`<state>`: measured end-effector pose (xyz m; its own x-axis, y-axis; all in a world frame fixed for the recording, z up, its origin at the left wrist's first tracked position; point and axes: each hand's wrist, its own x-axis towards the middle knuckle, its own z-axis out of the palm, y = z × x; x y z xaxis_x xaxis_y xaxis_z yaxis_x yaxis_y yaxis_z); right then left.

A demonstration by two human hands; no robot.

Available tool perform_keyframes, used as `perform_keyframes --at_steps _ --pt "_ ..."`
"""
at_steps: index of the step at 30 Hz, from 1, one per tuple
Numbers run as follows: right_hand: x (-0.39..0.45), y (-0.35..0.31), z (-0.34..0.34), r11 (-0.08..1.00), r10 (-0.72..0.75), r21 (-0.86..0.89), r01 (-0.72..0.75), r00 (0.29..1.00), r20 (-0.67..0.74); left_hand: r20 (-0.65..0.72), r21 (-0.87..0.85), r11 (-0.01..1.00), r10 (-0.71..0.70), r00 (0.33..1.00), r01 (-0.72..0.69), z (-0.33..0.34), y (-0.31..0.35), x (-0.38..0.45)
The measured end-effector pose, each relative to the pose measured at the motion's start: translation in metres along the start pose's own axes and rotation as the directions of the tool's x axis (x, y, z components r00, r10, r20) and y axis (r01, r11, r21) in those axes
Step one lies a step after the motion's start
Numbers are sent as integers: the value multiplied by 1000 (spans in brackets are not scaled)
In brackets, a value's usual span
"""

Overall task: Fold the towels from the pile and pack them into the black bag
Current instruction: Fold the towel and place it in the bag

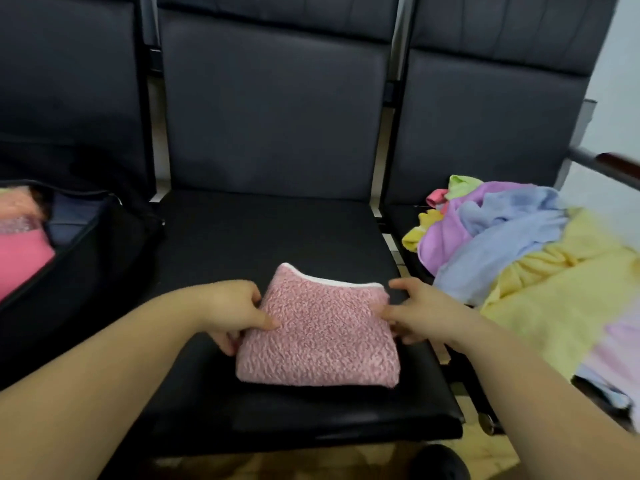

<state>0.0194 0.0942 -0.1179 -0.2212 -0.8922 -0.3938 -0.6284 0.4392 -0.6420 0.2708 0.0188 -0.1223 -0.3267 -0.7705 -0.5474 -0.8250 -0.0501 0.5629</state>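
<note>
Row of dark padded seats [273, 116] across the whole view, backrests upright, the middle seat pad nearest. On the right seat, the pile of loose towels [519, 251]: yellow, lilac, pale blue, a bit of green and pink, all crumpled together and spilling toward the near right edge. On the left seat, the black bag [86, 271], unzipped and open, with folded pink and peach towels [20, 251] already inside along with something dark blue. On the middle seat, near its front edge, a folded pink towel [318, 330] with a white trim along its far edge, lying flat as a compact square. At its left side, the left hand [232, 310]: thumb on top of the fabric, fingers curled under the edge, gripping it. At its right side, the right hand [422, 310]: thumb pressed on the top near the corner, fingers curled beneath the right edge, likewise gripping. Both bare forearms reaching in from the near corners. Towel well apart from both bag and pile, between them.
</note>
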Motion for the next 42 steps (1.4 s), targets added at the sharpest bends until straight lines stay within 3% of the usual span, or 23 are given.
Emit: perform_keyframes --at_steps 1,3,5,7,9,12,15,20,26,32,36,40,42 --pt "-2 0 1 997 -54 -62 51 997 -47 0 56 998 -2 1000 2 -1 -2 -6" --pt "-8 -1 2 970 -181 -183 157 976 -122 -182 251 966 107 977 -59 -3 -8 -16" --pt "-19 -4 9 919 -356 -227 322 925 -130 -331 352 913 326 885 -205 -1 -9 -28" --pt "-33 -10 21 850 -508 -198 488 858 -70 -243 363 830 523 817 -423 7 -5 -42" --pt "-43 -13 35 784 -583 -228 577 811 48 -77 441 741 593 802 -506 24 -5 -46" --pt "-36 -2 53 694 -495 -464 550 833 247 83 566 702 473 877 -433 43 -21 -34" --pt "-27 15 61 619 -463 -579 531 842 277 103 515 737 454 885 -438 45 -35 -25" --pt "-24 23 52 649 -501 -528 548 830 246 30 468 708 585 810 -528 43 -55 -27" --pt "-27 23 33 747 -467 -431 506 861 202 -144 492 710 637 757 -504 42 -65 -26" --pt "-12 17 20 844 -427 -286 454 891 155 -366 302 850 521 771 -431 30 -45 -15" --pt "4 12 17 927 -375 -4 375 927 -3 -426 244 886 463 777 -394 16 -27 -2" --pt "18 8 18 916 -300 264 301 953 -48 -499 144 919 388 775 -367 11 -10 16" --pt "26 8 21 935 -243 233 266 962 -123 -505 108 952 302 809 -288 12 -5 27"
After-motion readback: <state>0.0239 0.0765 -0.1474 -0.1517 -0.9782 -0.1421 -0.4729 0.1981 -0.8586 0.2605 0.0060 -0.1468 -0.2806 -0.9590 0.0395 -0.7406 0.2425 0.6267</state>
